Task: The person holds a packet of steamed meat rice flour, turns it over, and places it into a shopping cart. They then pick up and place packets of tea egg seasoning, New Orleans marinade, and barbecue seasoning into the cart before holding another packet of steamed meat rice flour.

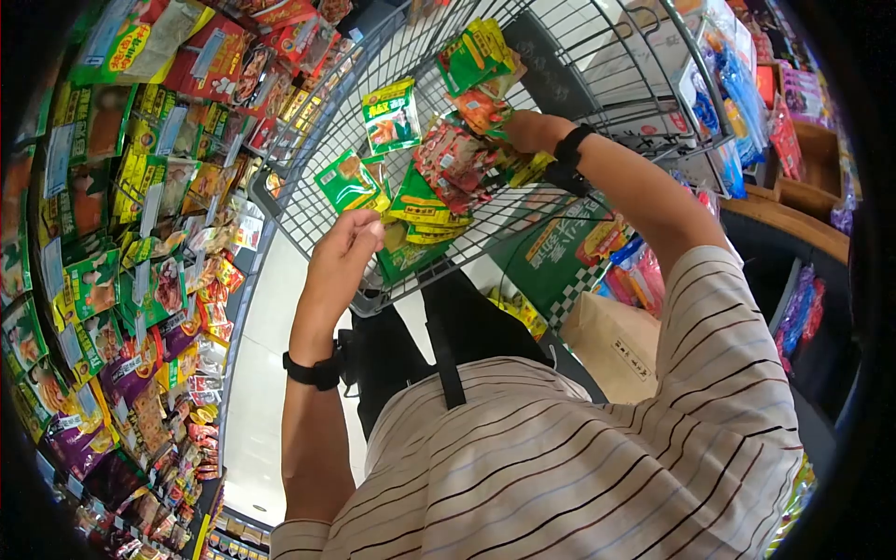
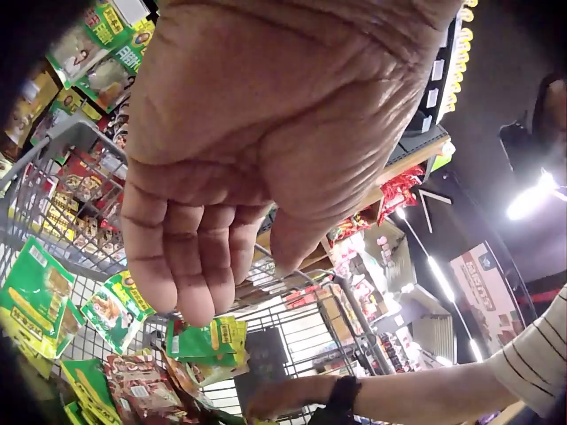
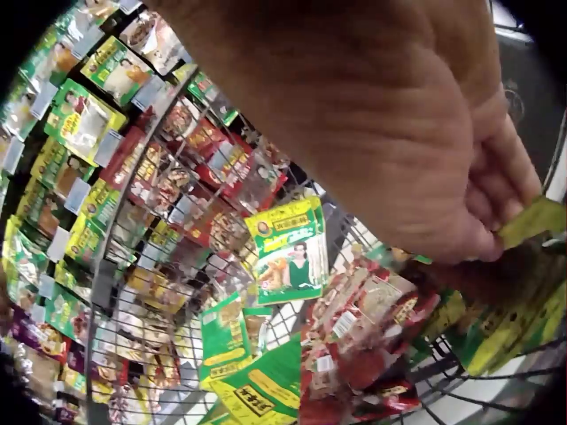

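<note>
Pinches a yellow-green packet (image 3: 534, 221) in the right hand (image 1: 541, 133), not yet released, with the left hand (image 1: 341, 257) relaxed and empty, and red packets (image 1: 453, 163) already inside the cart (image 1: 370, 303).

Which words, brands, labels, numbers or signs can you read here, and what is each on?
No text is clear enough to quote.
Green-and-yellow packet in the cart: characters, too blurred.
Red packet: too blurred.
Green panel: white characters, too blurred.
Paper bag: print too small.
Shelf tags: too small.
Pale board: red characters, too blurred.
</note>
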`<action>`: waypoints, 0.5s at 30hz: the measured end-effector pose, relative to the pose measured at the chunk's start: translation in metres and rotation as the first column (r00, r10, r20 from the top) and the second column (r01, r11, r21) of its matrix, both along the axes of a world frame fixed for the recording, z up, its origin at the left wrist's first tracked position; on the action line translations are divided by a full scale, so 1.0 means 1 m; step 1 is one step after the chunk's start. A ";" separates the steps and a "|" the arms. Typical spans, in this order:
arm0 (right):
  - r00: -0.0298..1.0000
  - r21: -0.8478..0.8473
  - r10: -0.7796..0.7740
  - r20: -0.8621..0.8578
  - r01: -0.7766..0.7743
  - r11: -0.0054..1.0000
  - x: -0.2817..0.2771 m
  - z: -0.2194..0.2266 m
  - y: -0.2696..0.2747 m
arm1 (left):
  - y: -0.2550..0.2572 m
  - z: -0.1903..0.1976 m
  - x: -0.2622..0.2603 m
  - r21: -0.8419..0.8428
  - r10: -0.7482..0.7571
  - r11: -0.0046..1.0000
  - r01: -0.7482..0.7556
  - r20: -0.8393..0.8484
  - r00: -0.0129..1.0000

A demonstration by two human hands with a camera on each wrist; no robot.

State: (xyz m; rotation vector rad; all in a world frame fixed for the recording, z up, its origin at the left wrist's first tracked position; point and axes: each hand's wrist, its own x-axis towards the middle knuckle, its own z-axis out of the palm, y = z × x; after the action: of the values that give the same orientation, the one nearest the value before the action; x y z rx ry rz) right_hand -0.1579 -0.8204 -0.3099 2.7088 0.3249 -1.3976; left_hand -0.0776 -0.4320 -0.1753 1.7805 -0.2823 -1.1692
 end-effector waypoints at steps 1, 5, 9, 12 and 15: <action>0.990 0.052 0.135 0.046 -0.137 0.989 0.003 0.003 0.000 | -0.005 -0.003 0.001 -0.004 -0.013 1.000 0.013 0.025 1.000; 0.903 0.426 -0.415 0.111 0.334 0.841 0.006 0.066 0.027 | -0.038 -0.020 0.005 -0.079 -0.070 0.992 0.103 0.340 0.938; 0.916 0.658 -0.391 0.092 0.238 0.714 0.019 0.150 0.074 | -0.070 -0.020 0.014 -0.039 -0.137 0.948 0.315 0.846 0.516; 0.917 0.738 -0.397 -0.019 0.281 0.613 0.028 0.191 0.101 | -0.072 -0.006 0.023 -0.024 -0.254 0.893 0.450 0.798 0.546; 0.905 0.819 -0.423 -0.035 0.269 0.507 0.038 0.191 0.105 | -0.061 0.009 0.035 -0.096 -0.441 0.881 0.463 0.186 0.878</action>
State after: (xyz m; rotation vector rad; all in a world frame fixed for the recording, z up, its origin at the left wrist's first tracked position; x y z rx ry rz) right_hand -0.1197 -0.7156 -0.1186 3.8356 0.5397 -1.2700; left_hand -0.0430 -0.4929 -0.1663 1.7349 -0.8968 -1.2917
